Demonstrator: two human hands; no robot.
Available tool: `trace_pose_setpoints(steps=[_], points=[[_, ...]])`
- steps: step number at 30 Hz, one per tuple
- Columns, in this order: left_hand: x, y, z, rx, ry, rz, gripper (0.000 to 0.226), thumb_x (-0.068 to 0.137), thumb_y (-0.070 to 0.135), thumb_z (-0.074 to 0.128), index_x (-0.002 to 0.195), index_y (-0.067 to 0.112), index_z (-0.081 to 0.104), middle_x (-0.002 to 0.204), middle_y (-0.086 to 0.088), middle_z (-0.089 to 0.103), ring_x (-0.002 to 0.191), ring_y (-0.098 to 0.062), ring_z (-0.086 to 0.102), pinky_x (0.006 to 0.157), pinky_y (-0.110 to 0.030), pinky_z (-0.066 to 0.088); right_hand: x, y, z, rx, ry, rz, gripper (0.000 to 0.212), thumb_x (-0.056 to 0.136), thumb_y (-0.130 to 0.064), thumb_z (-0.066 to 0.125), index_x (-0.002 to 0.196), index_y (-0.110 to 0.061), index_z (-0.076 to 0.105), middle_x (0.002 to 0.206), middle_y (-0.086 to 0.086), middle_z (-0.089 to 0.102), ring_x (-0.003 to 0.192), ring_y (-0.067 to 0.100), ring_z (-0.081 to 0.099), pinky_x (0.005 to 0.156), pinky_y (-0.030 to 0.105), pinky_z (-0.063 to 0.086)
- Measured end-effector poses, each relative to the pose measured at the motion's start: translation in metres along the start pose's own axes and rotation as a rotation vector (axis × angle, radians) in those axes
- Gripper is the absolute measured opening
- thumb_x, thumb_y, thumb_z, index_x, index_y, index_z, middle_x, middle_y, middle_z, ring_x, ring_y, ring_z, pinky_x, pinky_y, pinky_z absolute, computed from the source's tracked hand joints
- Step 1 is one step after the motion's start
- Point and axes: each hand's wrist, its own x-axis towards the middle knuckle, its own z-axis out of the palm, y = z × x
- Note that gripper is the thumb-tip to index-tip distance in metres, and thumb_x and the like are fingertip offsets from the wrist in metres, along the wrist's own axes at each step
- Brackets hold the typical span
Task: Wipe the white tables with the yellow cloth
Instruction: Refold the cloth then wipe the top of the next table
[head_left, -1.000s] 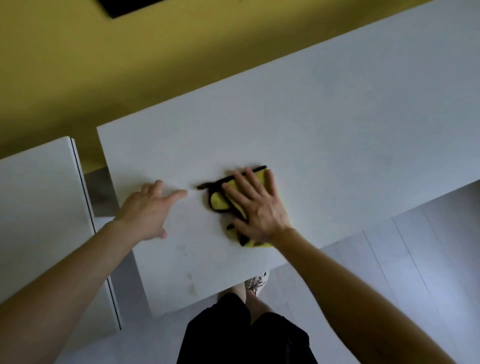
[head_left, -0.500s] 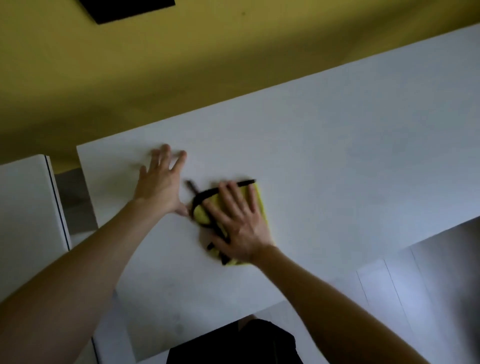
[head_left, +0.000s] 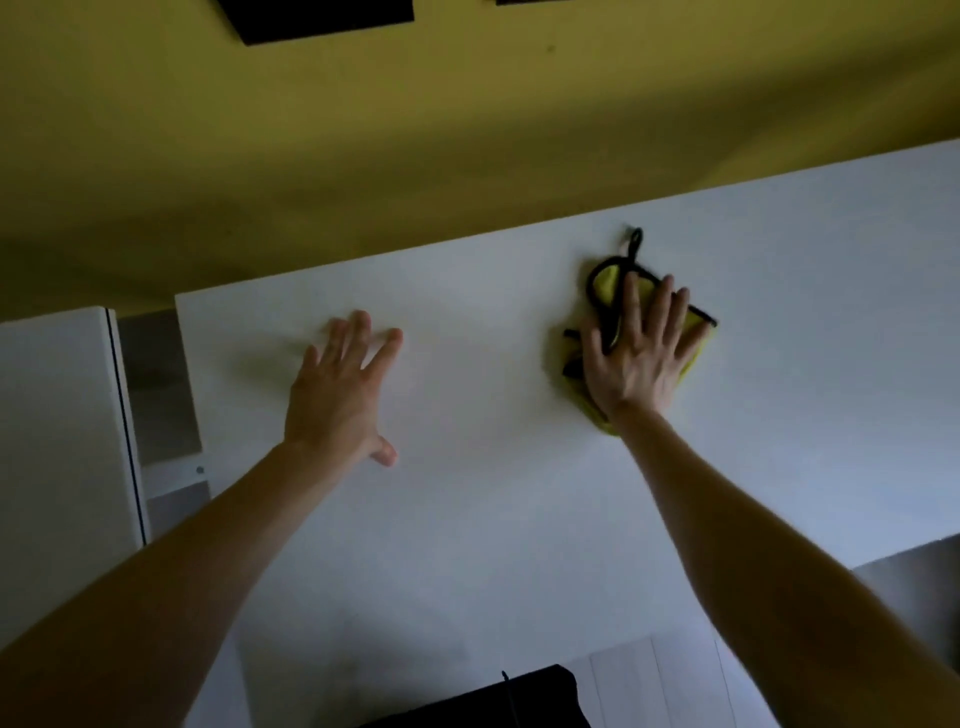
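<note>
Yellow cloth (head_left: 604, 285) with a black edge is lying crumpled on the white table (head_left: 519, 519), in the upper right part of the frame, near the far edge of the table. A black loop (head_left: 635, 241) of the cloth is sticking out toward that edge. The right hand (head_left: 636, 364) is pressing flat on the cloth; its grip is fully open, with the fingers straight and spread, not curling round the fabric. The left hand (head_left: 337, 400) is staying well apart from the cloth, in the middle left of the frame, palm down over the table. Its grip is also open and is holding nothing; whether the palm is touching the surface I cannot tell. A second white table (head_left: 52, 441) is standing at the left edge of the frame, with a narrow gap between the two. A yellow wall (head_left: 415, 156) is filling the top of the frame.
</note>
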Motion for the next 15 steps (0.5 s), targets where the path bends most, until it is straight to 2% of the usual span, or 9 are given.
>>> trace_pose_setpoints(steps=[1,5,9,11,13,15], points=[[-0.001,0.0,0.0,-0.003,-0.001,0.0,0.166,0.054,0.078,0.094,0.17,0.03,-0.015,0.18,-0.014,-0.016,0.168,-0.037,-0.007,0.134,-0.054,0.022,-0.025,-0.02,0.005,-0.001,-0.015,-0.088,0.088,0.097,-0.066,0.045,0.173,-0.034,0.016,0.182,0.014,0.003,0.168,0.037,-0.002,0.128,0.072,0.002],[-0.005,0.0,-0.001,-0.035,0.022,0.005,0.164,0.052,0.077,0.095,0.171,0.032,-0.009,0.181,-0.013,-0.014,0.168,-0.036,-0.004,0.133,-0.053,0.023,-0.105,-0.099,0.018,-0.021,-0.178,-0.685,0.087,0.099,-0.068,0.047,0.173,-0.035,0.018,0.182,0.013,0.001,0.168,0.038,-0.006,0.128,0.073,0.004],[-0.005,-0.001,-0.002,-0.056,0.024,0.011,0.165,0.053,0.077,0.095,0.171,0.032,-0.011,0.18,-0.012,-0.017,0.168,-0.035,-0.007,0.134,-0.053,0.021,-0.087,-0.094,0.019,-0.054,-0.191,-0.924,0.087,0.098,-0.066,0.049,0.173,-0.037,0.016,0.182,0.009,0.006,0.168,0.033,-0.001,0.131,0.068,0.002],[-0.003,-0.001,-0.002,-0.058,0.008,0.005,0.165,0.055,0.076,0.095,0.171,0.032,-0.014,0.18,-0.011,-0.021,0.168,-0.034,-0.01,0.135,-0.053,0.017,-0.044,-0.061,0.018,-0.002,-0.151,-0.85,0.085,0.096,-0.061,0.055,0.172,-0.036,0.025,0.181,0.01,0.014,0.168,0.033,0.007,0.131,0.067,0.008],[-0.002,-0.001,0.0,-0.068,0.002,0.004,0.166,0.054,0.076,0.095,0.17,0.032,-0.015,0.18,-0.009,-0.022,0.168,-0.034,-0.011,0.136,-0.053,0.016,0.012,-0.015,0.009,0.015,-0.084,-0.601,0.081,0.098,-0.062,0.053,0.171,-0.037,0.028,0.181,0.008,0.016,0.168,0.033,0.01,0.13,0.067,0.011],[-0.002,-0.003,0.002,-0.079,0.022,-0.003,0.168,0.051,0.077,0.096,0.171,0.034,-0.013,0.18,-0.008,-0.021,0.168,-0.032,-0.009,0.136,-0.052,0.016,0.062,0.025,-0.007,-0.021,-0.067,-0.385,0.079,0.101,-0.066,0.044,0.172,-0.038,0.023,0.181,0.007,0.014,0.168,0.032,0.008,0.13,0.068,0.009]])
